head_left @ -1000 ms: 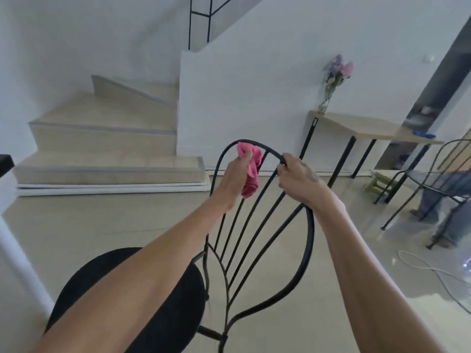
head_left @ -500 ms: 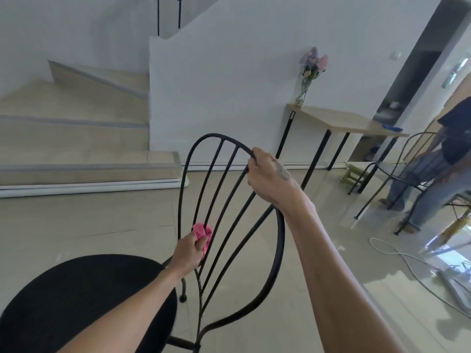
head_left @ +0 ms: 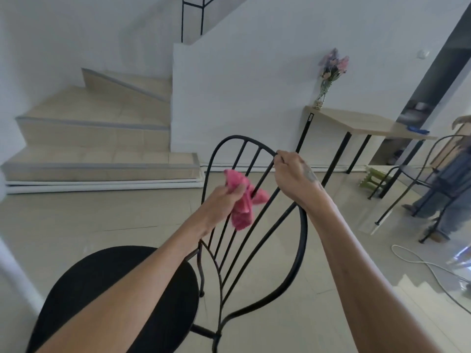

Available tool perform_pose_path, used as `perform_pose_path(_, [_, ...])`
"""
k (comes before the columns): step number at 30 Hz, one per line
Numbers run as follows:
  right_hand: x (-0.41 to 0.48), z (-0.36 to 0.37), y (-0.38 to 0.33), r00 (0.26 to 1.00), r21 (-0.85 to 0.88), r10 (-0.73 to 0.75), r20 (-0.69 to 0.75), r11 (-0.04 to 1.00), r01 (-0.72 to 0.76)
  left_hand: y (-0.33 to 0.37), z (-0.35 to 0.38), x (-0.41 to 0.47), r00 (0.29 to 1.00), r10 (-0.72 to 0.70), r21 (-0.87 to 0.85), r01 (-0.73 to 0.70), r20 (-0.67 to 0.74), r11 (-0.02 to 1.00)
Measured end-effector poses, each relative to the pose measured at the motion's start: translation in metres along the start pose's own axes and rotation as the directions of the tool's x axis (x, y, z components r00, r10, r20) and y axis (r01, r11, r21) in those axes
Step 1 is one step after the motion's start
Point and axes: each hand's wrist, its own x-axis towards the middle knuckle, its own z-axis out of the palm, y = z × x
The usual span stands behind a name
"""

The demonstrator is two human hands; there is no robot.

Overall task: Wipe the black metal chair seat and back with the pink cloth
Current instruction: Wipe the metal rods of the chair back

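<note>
Left hand (head_left: 216,203) grips pink cloth (head_left: 243,200) against chair back (head_left: 302,238).

One wide-angle camera, worn on the head, looks forward and down from above and behind the chair (head_left: 303,225). Its back fills the middle of the view, close to the lens, and the seat (head_left: 89,276) sits in the lower left corner. Both forearms come in from the bottom edge. The left grip (head_left: 219,202), holding the cloth (head_left: 242,207), and the right grip (head_left: 293,174), on the chair's top rail, meet near mid-frame. Beyond them the view faces the stairs (head_left: 89,118) at left, a white wall (head_left: 254,85) ahead and a counter (head_left: 356,122) at right, all well apart from the lens across open floor (head_left: 76,220). The scene leans, and straight lines bend toward the edges.
</note>
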Motion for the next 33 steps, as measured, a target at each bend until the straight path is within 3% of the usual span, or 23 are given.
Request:
perform_pose_path(3, [-0.003, -0.001, -0.005, 1.000, -0.017, 0.008, -0.026, 1.000, -0.009, 0.043, 0.007, 0.017, 0.989, 0.119, -0.095, -0.111, 0.082, 0.989])
perform_pose_path(6, [-0.006, -0.002, -0.007, 0.998, 0.024, 0.052, -0.038, 0.998, -0.051, 0.043, 0.012, 0.031, 0.994, 0.103, 0.018, -0.103, 0.022, 0.995])
perform_pose_path(8, [-0.005, -0.002, -0.005, 0.997, 0.052, 0.064, -0.044, 0.997, -0.062, 0.018, 0.020, 0.029, 0.995, 0.096, 0.113, -0.096, 0.005, 0.989])
perform_pose_path(13, [0.000, -0.002, 0.000, 0.998, 0.057, 0.055, -0.033, 0.997, -0.053, -0.078, 0.031, 0.010, 0.998, 0.036, 0.106, -0.030, -0.052, 0.994])
perform_pose_path(17, [0.001, -0.001, 0.002, 0.999, 0.028, 0.038, -0.015, 0.999, -0.037, -0.166, 0.036, -0.014, 0.997, -0.079, 0.211, 0.078, -0.002, 0.974])
perform_pose_path(20, [0.002, 0.000, 0.006, 1.000, 0.007, 0.029, -0.008, 1.000, -0.029, -0.206, 0.038, -0.018, 0.998, -0.054, 0.301, 0.061, -0.033, 0.952])
perform_pose_path(26, [0.000, 0.002, 0.005, 1.000, -0.009, 0.024, 0.017, 1.000, -0.024, -0.224, 0.047, -0.016, 0.993, -0.012, 0.492, 0.069, -0.118, 0.868])
perform_pose_path(30, [-0.003, 0.001, 0.001, 0.999, -0.001, 0.044, 0.023, 0.999, -0.044, -0.211, 0.039, -0.013, 1.000, -0.023, 0.596, 0.013, 0.009, 0.803])
perform_pose_path(33, [-0.008, 0.002, -0.004, 0.998, 0.009, 0.067, 0.020, 0.998, -0.067, -0.202, 0.026, -0.017, 0.998, -0.049, 0.715, 0.008, 0.036, 0.699])
